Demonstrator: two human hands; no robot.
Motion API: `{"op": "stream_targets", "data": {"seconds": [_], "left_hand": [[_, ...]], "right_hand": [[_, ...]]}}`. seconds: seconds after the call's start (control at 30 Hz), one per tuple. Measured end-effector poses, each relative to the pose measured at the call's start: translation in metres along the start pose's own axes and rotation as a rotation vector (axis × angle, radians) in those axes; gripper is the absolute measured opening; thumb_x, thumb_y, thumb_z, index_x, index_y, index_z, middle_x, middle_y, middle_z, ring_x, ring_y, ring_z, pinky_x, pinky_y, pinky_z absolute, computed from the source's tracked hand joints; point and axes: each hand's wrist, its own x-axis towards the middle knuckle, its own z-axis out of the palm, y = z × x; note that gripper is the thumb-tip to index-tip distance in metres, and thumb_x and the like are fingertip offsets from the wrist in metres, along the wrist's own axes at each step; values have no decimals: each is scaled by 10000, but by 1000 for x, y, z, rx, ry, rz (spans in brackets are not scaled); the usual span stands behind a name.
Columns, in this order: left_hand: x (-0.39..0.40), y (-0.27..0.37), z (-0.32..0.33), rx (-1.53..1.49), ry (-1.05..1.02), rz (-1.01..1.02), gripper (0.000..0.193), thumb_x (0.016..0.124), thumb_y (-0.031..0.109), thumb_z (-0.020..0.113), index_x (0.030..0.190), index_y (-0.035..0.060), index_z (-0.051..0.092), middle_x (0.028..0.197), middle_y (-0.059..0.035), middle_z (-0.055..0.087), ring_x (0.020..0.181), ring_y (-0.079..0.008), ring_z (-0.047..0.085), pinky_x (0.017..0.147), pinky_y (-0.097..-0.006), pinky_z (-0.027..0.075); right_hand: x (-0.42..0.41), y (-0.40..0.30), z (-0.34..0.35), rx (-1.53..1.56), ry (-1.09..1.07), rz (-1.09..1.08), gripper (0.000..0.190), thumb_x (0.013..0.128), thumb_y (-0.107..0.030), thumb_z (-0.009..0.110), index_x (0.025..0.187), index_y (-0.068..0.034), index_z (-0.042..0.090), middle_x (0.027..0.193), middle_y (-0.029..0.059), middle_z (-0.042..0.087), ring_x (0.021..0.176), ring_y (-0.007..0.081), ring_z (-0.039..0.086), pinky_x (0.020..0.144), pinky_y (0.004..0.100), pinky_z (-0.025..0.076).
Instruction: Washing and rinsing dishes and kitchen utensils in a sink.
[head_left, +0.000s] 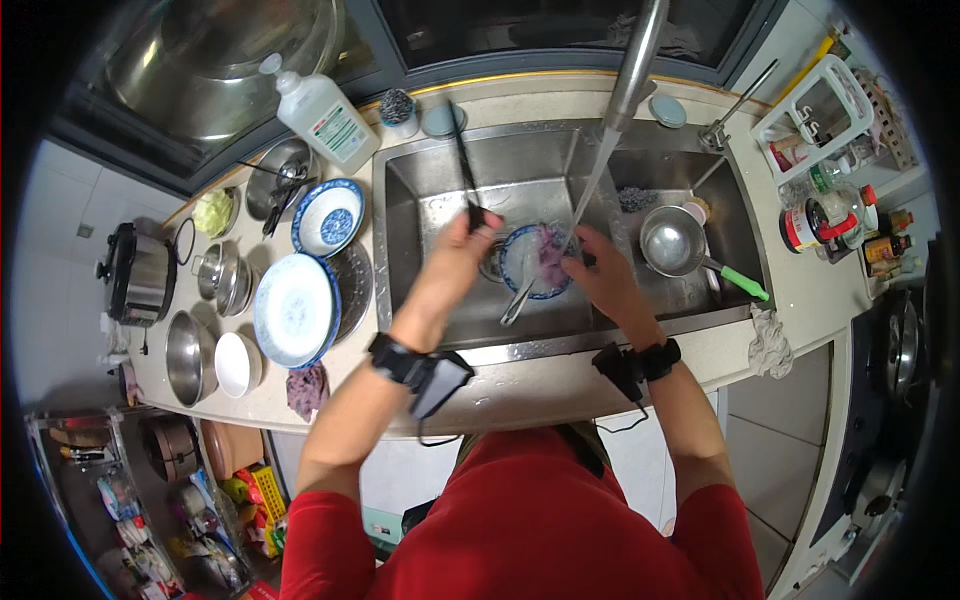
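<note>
My left hand (461, 244) grips a long, dark, slender utensil (463, 161) that points up and away over the left basin. Motion blur hides whether it is one piece or a pair. My right hand (609, 276) has its fingers on a purple cloth (551, 255), just right of the bowl's middle. Below is a blue-rimmed bowl (517, 259) of cloudy water, on the floor of the steel sink's left basin (420, 292). A metal spoon handle (517, 304) leans out over the bowl's near rim. Water (596, 176) runs from the faucet (634, 75) beside my right hand.
In the right basin sit a green-handled ladle (673, 241) and a steel scourer (637, 198). Left of the sink stand blue-white plates (296, 309), a patterned bowl (328, 217), steel bowls (190, 356) and a soap bottle (326, 120). A rag (770, 343) lies at the right.
</note>
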Motion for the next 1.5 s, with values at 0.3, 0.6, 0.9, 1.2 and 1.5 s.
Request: {"op": "stream_targets", "data": {"seconds": [0.3, 0.6, 0.9, 1.2, 1.5], "left_hand": [[44, -86, 93, -150, -212, 81, 239, 820, -31, 433, 1027, 53, 518, 890, -16, 548, 852, -119, 504, 742, -237, 417], [57, -109, 96, 547, -139, 168, 237, 795, 57, 489, 1029, 25, 515, 877, -200, 584, 816, -295, 575, 720, -332, 447], [45, -114, 96, 371, -101, -19, 281, 779, 38, 489, 1058, 49, 522, 918, -189, 587, 840, -311, 577, 727, -345, 443], [52, -98, 94, 376, -27, 57, 352, 794, 97, 503, 1144, 60, 496, 924, -217, 582, 871, -364, 558, 744, -378, 442], [37, -39, 106, 502, 115, 82, 350, 801, 110, 480, 1147, 57, 494, 846, -234, 583, 823, -381, 562, 705, -406, 443]], "right_hand": [[11, -4, 8, 742, 90, 4, 381, 796, -93, 537, 1167, -49, 463, 1046, 147, 556, 866, 200, 566, 777, 265, 427], [21, 48, 18, 623, -96, 183, 272, 807, -25, 511, 1077, 3, 493, 978, 61, 562, 904, 111, 512, 762, 240, 425], [18, 13, 5, 406, 4, 27, 168, 813, -90, 512, 959, -9, 519, 927, 167, 560, 835, 319, 563, 712, 331, 446], [19, 34, -4, 426, -167, 83, 333, 845, -93, 492, 1172, -39, 461, 1072, 72, 556, 952, 143, 523, 813, 255, 413], [17, 36, 12, 856, -78, 86, 394, 850, -98, 495, 1225, -18, 402, 1140, 83, 506, 1015, 133, 478, 848, 231, 380]]}}
